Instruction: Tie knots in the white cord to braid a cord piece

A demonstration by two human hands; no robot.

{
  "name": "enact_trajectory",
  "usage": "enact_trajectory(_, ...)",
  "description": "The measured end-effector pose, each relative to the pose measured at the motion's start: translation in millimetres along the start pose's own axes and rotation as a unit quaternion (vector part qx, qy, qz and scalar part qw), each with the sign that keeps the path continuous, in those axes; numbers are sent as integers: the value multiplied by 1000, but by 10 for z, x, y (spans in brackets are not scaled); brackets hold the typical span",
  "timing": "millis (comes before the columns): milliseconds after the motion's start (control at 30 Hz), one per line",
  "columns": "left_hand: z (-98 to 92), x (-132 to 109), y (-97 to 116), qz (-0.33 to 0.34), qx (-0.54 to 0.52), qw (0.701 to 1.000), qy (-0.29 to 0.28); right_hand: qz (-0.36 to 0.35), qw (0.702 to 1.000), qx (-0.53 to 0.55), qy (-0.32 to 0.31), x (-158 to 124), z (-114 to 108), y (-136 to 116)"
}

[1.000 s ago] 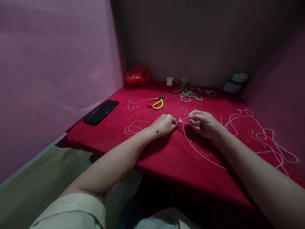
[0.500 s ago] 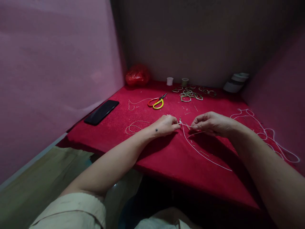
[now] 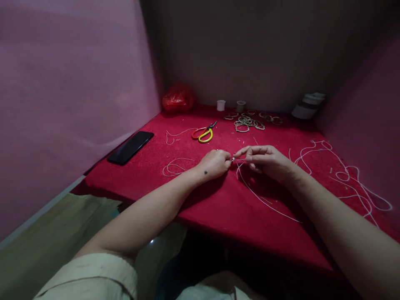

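- The left hand (image 3: 215, 163) is curled into a loose fist, its fingers (image 3: 227, 161) pinched on the end of a thin white cord (image 3: 259, 198) at about the middle of the red felt-covered desk (image 3: 218, 208).
- The right hand (image 3: 265, 160) has come back in: half a second ago it was drawn out to the right with a short stretch of cord taut between the two hands, and now its fingers (image 3: 242, 153) nearly meet the left ones, closed on the same small knot or bead, which is too small to tell.
- From that pinch point the cord drops onto the felt, runs under the right hand and curves away toward the near right edge of the desk.
- A small loop of white cord (image 3: 175, 166) lies just left of the left wrist.
- Farther back lie orange-and-yellow-handled scissors (image 3: 204, 133), and behind them a heap of beaded bracelets (image 3: 248, 123).
- A black phone (image 3: 130, 146) rests near the left edge.
- A long tangle of white cord (image 3: 346, 175) sprawls at the right.
- A red plastic bag (image 3: 178, 98) sits in the back corner.
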State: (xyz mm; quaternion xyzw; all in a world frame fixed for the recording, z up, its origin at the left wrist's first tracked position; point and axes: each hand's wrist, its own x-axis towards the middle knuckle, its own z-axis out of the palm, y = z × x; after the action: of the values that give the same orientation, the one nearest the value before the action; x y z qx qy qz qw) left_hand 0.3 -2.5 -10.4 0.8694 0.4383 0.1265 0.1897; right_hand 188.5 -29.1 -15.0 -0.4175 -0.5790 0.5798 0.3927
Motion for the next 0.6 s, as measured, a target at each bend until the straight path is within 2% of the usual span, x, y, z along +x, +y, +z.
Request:
enact_trajectory(100, 6, 13, -7, 6, 8, 1000, 1, 9, 1000, -14, -20, 15, 41, 23)
enact_trajectory(200, -2, 19, -1, 13, 12, 1000, -5, 31, 994, -104, 8, 34, 43, 13)
enact_trajectory(333, -13, 14, 13, 15, 14, 1000, -12, 24, 981, -188, 41, 71, 40, 5)
enact_trajectory(600, -7, 18, 8, 20, 11, 1000, -13, 29, 966, -252, 41, 128, 70, 17)
